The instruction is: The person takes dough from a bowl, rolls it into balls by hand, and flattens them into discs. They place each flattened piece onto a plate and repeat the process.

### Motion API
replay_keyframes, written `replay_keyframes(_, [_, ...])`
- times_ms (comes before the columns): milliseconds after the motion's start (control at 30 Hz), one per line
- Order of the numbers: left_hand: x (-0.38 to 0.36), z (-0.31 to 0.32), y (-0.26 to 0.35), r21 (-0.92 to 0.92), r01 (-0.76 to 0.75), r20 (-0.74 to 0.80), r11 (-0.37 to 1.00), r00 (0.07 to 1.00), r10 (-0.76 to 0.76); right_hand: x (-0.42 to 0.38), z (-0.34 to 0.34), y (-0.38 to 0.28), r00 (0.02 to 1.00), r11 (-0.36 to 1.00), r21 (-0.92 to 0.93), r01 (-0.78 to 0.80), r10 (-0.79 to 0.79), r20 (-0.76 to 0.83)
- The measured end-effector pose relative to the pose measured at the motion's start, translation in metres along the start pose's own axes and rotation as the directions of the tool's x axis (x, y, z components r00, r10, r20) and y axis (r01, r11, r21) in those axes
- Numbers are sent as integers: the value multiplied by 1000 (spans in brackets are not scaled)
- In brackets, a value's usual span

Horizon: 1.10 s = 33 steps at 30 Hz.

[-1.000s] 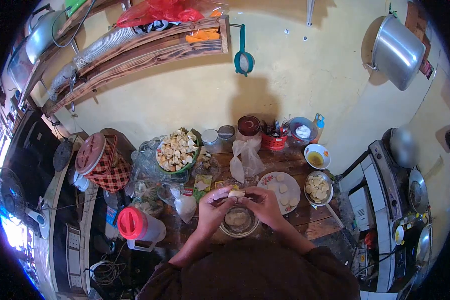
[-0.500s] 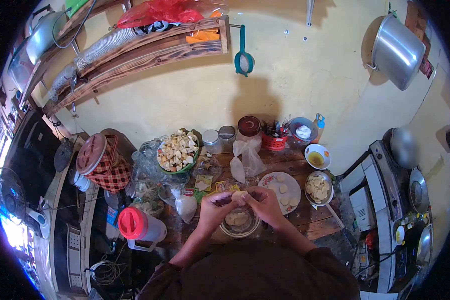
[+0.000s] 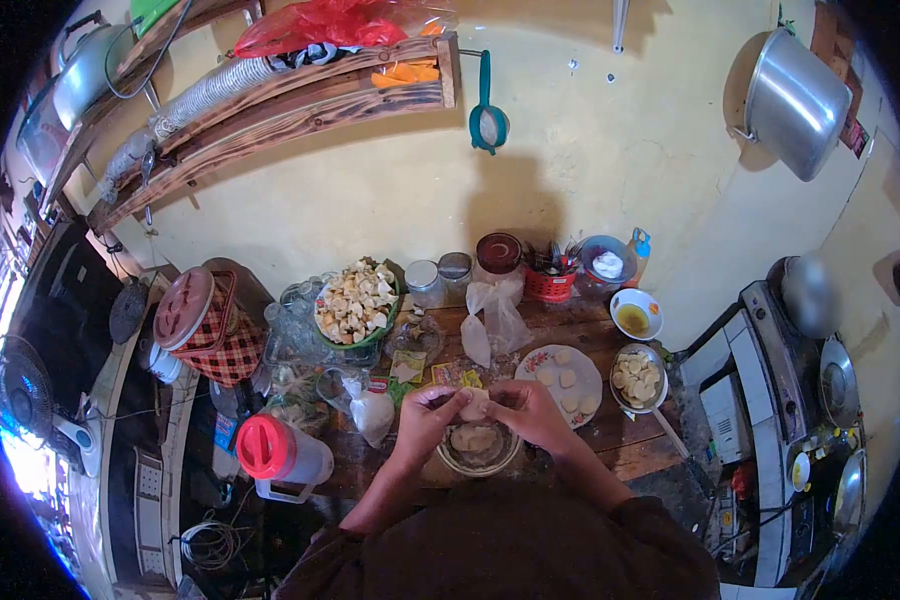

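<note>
Between my two hands is a small pale piece of dough [image 3: 475, 404], pinched at its edges. My left hand [image 3: 428, 418] grips its left side with thumb and fingers, and my right hand [image 3: 527, 408] grips the right side. Just below them a bowl [image 3: 452, 463] holds a larger lump of dough [image 3: 474, 438]. To the right, a floral plate [image 3: 590, 378] carries several flat dough rounds [image 3: 568, 378]. Beyond it a long-handled pan [image 3: 660, 400] contains many pale round pieces [image 3: 635, 378].
At the left stand a red-lidded jug [image 3: 282, 450] and a bag of white powder [image 3: 372, 415]. A green-rimmed basket [image 3: 392, 318] of cut pieces, jars [image 3: 425, 283], a red cutlery holder [image 3: 548, 287] and a bowl of yellow liquid [image 3: 653, 308] line the back. A stove [image 3: 770, 320] is at right.
The dough piece has been turned and spread slightly flatter between my fingers, and my fingertips have moved a little apart. The bowl, plate and pan stay in place.
</note>
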<state>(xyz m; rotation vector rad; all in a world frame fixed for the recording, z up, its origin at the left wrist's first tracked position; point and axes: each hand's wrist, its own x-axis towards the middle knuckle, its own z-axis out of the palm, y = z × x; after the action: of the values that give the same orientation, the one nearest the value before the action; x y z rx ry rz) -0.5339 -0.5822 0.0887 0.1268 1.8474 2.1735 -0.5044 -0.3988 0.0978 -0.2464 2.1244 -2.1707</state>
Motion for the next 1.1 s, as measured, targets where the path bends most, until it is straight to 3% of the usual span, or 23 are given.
replay_keyframes(67, [2,-4,-4,121,-29,29,992,999,26,-1,0,-1,999,998,-58,31,-29,20])
replay_keyframes(133, [0,3,1,74,-28,30,997,999,26,-2,2,-2,980,959,-275,74,-121,-156])
replay_keyframes(167, [-1,7,6,26,-27,33,999,999,26,-1,3,-7,980,958,-275,75,-121,-156])
replay_keyframes(200, [-2,7,10,25,-28,33,999,999,27,-1,5,-16,944,909,-358,213,-286,-164])
replay_keyframes(233, [-3,7,13,-213,102,75,972,993,-87,0,8,-22,883,832,-439,339,-442,-156])
replay_keyframes(267, [-3,7,16,-431,231,144,872,972,-186,1,9,-20,883,831,-440,340,-442,-154])
replay_keyframes(333, [-2,5,20,-489,264,209,831,961,-182,1,10,-13,790,623,-655,427,-610,-66])
replay_keyframes(400, [-1,5,17,-542,298,270,786,947,-173,1,9,-11,786,590,-685,428,-617,-40])
replay_keyframes(433, [0,5,12,-463,212,213,861,969,-124,1,9,-10,781,554,-712,431,-625,-13])
replay_keyframes(467, [0,6,8,-373,124,161,919,985,-67,2,10,-9,781,553,-712,432,-625,-12])
replay_keyframes(567, [-1,8,4,-231,97,82,968,993,-80,3,11,-9,788,661,-619,426,-607,-106])
replay_keyframes(767, [-1,11,3,-258,43,40,965,999,-34,2,8,-5,939,890,-367,271,-328,-102])
replay_keyframes(833, [-2,13,8,-352,72,65,933,997,-52,1,11,-7,964,974,-145,172,-197,-179])
replay_keyframes(900, [-2,12,7,-442,102,91,891,993,-69,2,8,-1,966,975,-157,158,-186,-180])
replay_keyframes(1100, [0,6,-6,-239,70,36,968,997,-64,5,7,22,980,990,-125,68,-90,-179])
